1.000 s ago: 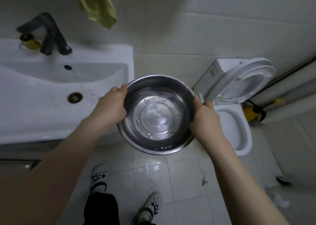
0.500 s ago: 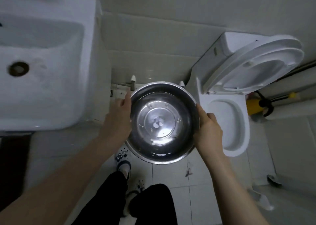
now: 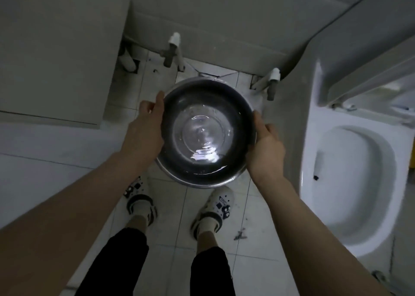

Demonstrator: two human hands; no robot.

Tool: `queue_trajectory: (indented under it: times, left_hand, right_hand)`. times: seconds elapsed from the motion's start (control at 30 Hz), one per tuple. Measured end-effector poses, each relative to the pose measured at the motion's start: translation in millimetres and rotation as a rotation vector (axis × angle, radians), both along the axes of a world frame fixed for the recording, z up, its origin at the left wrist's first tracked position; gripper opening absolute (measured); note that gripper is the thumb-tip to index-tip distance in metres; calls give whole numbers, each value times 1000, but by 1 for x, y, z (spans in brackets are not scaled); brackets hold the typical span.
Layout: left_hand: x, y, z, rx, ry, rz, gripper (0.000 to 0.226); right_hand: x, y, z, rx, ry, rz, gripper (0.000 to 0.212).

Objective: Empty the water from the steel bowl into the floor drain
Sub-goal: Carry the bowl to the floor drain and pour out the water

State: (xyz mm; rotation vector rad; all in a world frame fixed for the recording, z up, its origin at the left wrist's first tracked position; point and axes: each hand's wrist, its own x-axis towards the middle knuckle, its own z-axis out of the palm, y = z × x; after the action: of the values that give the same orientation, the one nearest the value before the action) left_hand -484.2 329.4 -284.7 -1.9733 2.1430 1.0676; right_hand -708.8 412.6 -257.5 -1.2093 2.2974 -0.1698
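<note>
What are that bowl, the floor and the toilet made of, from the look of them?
The bowl, held by the left hand and right hand, looks like polished steel: dark, mirror-like, with bright glints off the water inside. The floor seems to be glazed white tile, with grout lines and a sheen. The toilet looks like glossy white ceramic, though plastic cannot be ruled out.

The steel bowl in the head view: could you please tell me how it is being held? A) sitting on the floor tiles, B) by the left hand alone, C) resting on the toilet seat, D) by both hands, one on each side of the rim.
D: the left hand and the right hand grip opposite sides of the steel bowl, held level above the floor tiles.
</note>
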Motion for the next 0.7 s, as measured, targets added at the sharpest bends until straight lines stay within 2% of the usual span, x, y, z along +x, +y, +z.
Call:
queue_trajectory:
  times: [0.17,0.33,0.43,0.57,0.7]
  left_hand:
    - [-10,-10,-82,27,-35,-100,79]
    - [-18,-36,-146,33,-24,-114,71]
    - [-26,-52,-169,43,-33,-107,67]
    - [-39,-72,-186,-100,-132,-210,71]
    - [-44,-91,-197,-79,-144,-244,74]
  right_hand:
    - [-14,-12,-89,80,11,31,66]
    - [-22,-30,-153,136,18,18,67]
    - [-25,-42,-173,150,-16,-22,66]
    - [-29,-59,-190,137,-29,-45,68]
    - [-34,-78,-200,168,-26,-57,67]
